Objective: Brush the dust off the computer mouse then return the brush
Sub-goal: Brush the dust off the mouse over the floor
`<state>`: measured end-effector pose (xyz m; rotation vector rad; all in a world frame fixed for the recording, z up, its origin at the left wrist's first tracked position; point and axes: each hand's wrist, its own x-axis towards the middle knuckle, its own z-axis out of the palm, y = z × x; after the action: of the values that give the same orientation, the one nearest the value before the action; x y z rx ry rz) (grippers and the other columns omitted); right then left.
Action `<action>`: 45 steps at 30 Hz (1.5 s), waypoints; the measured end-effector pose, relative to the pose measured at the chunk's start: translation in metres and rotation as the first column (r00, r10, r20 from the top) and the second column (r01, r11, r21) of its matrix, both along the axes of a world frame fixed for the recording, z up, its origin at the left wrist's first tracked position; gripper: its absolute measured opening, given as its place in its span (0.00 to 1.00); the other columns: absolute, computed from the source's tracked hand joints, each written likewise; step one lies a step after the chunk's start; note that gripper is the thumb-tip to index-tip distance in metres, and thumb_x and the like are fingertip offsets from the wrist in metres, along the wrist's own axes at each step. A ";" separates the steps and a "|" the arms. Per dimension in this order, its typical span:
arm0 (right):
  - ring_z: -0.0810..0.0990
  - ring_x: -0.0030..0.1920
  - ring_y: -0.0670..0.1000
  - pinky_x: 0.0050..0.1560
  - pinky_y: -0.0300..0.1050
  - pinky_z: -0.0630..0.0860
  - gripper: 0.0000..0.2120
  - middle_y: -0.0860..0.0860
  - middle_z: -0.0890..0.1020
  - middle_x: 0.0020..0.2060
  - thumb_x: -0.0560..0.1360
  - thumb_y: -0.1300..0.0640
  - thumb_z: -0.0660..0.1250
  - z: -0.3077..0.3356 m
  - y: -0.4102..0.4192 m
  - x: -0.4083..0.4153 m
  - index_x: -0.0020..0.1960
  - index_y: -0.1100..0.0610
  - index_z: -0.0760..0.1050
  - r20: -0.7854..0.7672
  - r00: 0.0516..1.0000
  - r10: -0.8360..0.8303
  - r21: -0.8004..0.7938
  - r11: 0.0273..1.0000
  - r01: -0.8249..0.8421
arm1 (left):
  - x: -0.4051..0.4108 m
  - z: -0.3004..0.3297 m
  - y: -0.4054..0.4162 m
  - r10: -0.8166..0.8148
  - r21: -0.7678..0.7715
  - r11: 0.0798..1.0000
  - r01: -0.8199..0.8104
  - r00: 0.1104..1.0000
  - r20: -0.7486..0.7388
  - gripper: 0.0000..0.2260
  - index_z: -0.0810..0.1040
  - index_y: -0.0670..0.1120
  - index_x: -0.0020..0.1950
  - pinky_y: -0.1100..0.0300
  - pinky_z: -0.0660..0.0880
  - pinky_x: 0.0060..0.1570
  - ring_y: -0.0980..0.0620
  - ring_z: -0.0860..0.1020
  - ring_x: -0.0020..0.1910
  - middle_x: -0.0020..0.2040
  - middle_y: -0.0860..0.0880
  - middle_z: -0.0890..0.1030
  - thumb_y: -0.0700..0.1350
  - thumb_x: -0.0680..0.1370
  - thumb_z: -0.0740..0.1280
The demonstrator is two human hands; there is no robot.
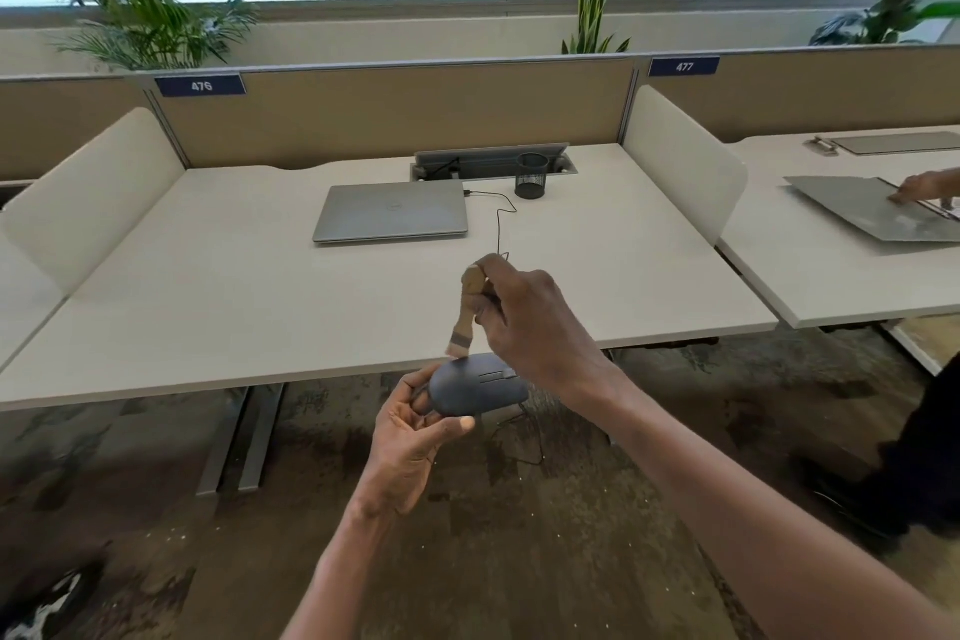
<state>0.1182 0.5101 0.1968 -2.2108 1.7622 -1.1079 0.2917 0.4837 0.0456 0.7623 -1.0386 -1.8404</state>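
A dark grey wired computer mouse (475, 387) is held off the desk, just past its front edge, in my left hand (410, 437), with fingers under it and the thumb along its near side. My right hand (535, 322) grips the wooden handle of a small brush (467, 312), which points down. Its pale bristles touch the mouse's top near the back end. The mouse's thin black cable runs up over the desk to the laptop.
On the white desk (260, 307) lie a closed silver laptop (392, 212) and a black mesh pen cup (531, 175) near the cable tray at the back. Another person's hand (922, 187) rests on a laptop at the desk on the right.
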 end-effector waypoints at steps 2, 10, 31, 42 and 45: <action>0.73 0.30 0.50 0.30 0.34 0.66 0.04 0.56 0.81 0.37 0.80 0.65 0.64 0.001 0.001 0.006 0.55 0.62 0.73 -0.033 0.998 0.053 0.002 0.999 -0.053 | -0.001 0.003 0.001 -0.008 -0.014 1.000 0.008 1.000 0.014 0.41 0.74 0.44 0.69 0.57 0.82 0.53 0.42 0.82 0.62 0.63 0.40 0.82 0.38 0.60 0.86; 0.84 0.40 0.55 0.39 0.51 0.82 0.10 0.54 0.83 0.41 0.78 0.70 0.65 0.009 0.012 0.011 0.55 0.59 0.75 -0.121 0.950 0.288 0.041 0.958 -0.285 | 0.000 0.003 -0.003 0.016 -0.003 1.000 -0.015 0.999 0.045 0.40 0.77 0.44 0.67 0.56 0.82 0.54 0.43 0.82 0.62 0.62 0.40 0.83 0.43 0.57 0.88; 0.83 0.42 0.43 0.44 0.33 0.80 0.09 0.49 0.83 0.42 0.77 0.71 0.68 0.013 0.026 -0.031 0.53 0.59 0.80 0.001 0.970 0.243 -0.032 0.970 -0.243 | 0.002 -0.001 -0.012 0.130 0.055 0.990 -0.129 0.991 -0.015 0.32 0.76 0.46 0.66 0.58 0.84 0.49 0.46 0.84 0.58 0.61 0.43 0.84 0.31 0.64 0.78; 0.77 0.35 0.38 0.35 0.27 0.68 0.12 0.36 0.76 0.36 0.75 0.72 0.69 -0.006 0.039 -0.045 0.50 0.57 0.81 0.000 0.969 0.248 0.063 0.967 -0.248 | 0.011 -0.002 -0.016 0.194 0.102 0.978 -0.182 0.973 -0.126 0.29 0.74 0.45 0.67 0.57 0.84 0.49 0.45 0.83 0.60 0.62 0.41 0.82 0.29 0.68 0.73; 0.81 0.36 0.45 0.34 0.38 0.76 0.12 0.46 0.83 0.37 0.75 0.72 0.68 -0.009 0.041 -0.050 0.51 0.56 0.80 0.139 0.973 0.182 0.038 0.981 -0.189 | 0.010 -0.002 -0.017 0.196 0.098 0.978 -0.184 0.972 -0.131 0.29 0.75 0.45 0.67 0.58 0.84 0.47 0.47 0.84 0.58 0.62 0.41 0.81 0.29 0.67 0.73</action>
<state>0.0687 0.5508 0.1882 -2.1624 1.4792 -1.1281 0.3015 0.4668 0.0441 0.7448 -0.7736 -1.7537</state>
